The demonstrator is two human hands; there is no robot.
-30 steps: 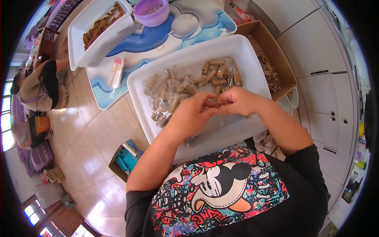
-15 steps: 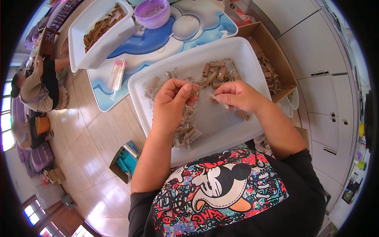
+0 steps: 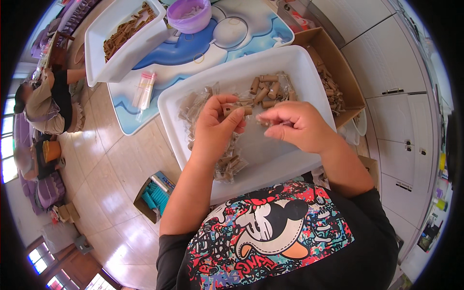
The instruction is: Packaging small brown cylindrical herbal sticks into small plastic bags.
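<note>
My left hand (image 3: 220, 121) is over the white plastic tub (image 3: 169, 116), its thumb and fingers closed round a short brown cardboard tube (image 3: 238, 111). Just to the right my right hand (image 3: 295, 126) faces it, fingers curled and the thumb tip a little apart from the forefinger. A small shiny bit shows inside that hand, too small to name. Loose brown tubes (image 3: 268, 89) lie in the far part of the tub. Along its left side are tubes in clear plastic bags (image 3: 227, 164), partly behind my left hand.
A cardboard box (image 3: 345, 63) of brown pieces stands right of the tub. Beyond, a blue patterned table (image 3: 208, 60) bears another white tub (image 3: 121, 67), a purple bowl (image 3: 191, 24) and a clear packet (image 3: 144, 94). A box of turquoise pieces (image 3: 155, 195) is lower left. Two people sit far left.
The tube in my left hand now shows more plainly, lying crosswise. My right hand has turned and its fingertips have parted; the clear plastic it pinched is no longer plain to see.
</note>
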